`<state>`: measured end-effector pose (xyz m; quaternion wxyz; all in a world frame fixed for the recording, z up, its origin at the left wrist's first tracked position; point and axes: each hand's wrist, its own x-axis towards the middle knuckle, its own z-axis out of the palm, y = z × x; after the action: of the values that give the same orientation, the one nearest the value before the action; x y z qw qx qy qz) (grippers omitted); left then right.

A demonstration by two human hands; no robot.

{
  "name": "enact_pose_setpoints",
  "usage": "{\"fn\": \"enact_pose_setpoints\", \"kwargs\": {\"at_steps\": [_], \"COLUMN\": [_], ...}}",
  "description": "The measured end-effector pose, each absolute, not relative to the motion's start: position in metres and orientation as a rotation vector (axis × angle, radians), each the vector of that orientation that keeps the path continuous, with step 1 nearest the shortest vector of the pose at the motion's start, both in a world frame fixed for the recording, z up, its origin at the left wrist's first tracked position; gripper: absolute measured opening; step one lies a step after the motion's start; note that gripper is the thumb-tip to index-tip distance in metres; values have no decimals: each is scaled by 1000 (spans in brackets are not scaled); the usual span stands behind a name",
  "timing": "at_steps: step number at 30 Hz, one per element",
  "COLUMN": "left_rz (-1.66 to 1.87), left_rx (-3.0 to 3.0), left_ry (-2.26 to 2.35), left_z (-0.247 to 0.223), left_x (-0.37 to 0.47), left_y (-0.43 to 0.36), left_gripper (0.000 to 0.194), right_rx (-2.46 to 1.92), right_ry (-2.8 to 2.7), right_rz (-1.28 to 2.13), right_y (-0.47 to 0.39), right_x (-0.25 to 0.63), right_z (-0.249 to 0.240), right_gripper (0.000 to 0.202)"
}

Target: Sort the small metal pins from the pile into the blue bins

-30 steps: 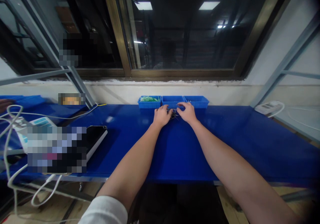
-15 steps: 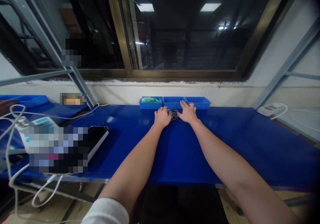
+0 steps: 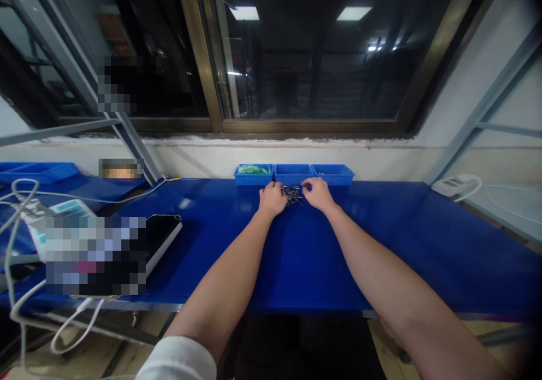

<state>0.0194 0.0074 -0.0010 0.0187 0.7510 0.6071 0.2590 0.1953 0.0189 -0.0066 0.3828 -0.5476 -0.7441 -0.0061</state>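
A small pile of thin, shiny metal pieces (image 3: 293,195) lies on the blue tabletop between my two hands; their exact kind is too small to make out. My left hand (image 3: 272,199) rests at the pile's left side, fingers loosely bent and apart, touching its edge. To the right of the pile is my right hand (image 3: 318,193), its forefinger and thumb curved toward the metal pieces with a gap between them. Just behind the hands stand three joined blue bins: the left bin (image 3: 254,180) has green packets (image 3: 254,169), while the middle bin (image 3: 292,179) and right bin (image 3: 336,180) show small contents indistinctly.
At the left, a dark-topped device (image 3: 163,230) and white cables (image 3: 14,244) lie on the blue table (image 3: 203,244). A white power strip (image 3: 455,185) is at the right end. Grey metal frame posts (image 3: 138,145) rise on both sides, before a window.
My right hand has drawn back from the bins' front edge, down toward the pile, and its fingers have curled in. My left hand stays nearly in place beside the metal pieces.
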Motion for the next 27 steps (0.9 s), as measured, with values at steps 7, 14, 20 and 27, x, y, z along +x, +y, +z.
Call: {"fn": "enact_pose_setpoints", "kwargs": {"at_steps": [7, 14, 20, 27], "left_rz": [795, 779, 814, 814], "left_rx": [2338, 2329, 2359, 2472], "left_ry": [1883, 1888, 1797, 1572], "left_z": [-1, 0, -3, 2], "left_x": [20, 20, 21, 24], "left_y": [7, 6, 8, 1], "left_gripper": [31, 31, 29, 29], "right_rx": [-1399, -1426, -1371, -1299], "right_ry": [-2040, -2070, -1946, -1708], "right_rz": [190, 191, 50, 90], "right_y": [14, 22, 24, 14], "right_x": [195, 198, 197, 192], "right_z": [-8, -15, -13, -2], "right_gripper": [11, 8, 18, 29]}}
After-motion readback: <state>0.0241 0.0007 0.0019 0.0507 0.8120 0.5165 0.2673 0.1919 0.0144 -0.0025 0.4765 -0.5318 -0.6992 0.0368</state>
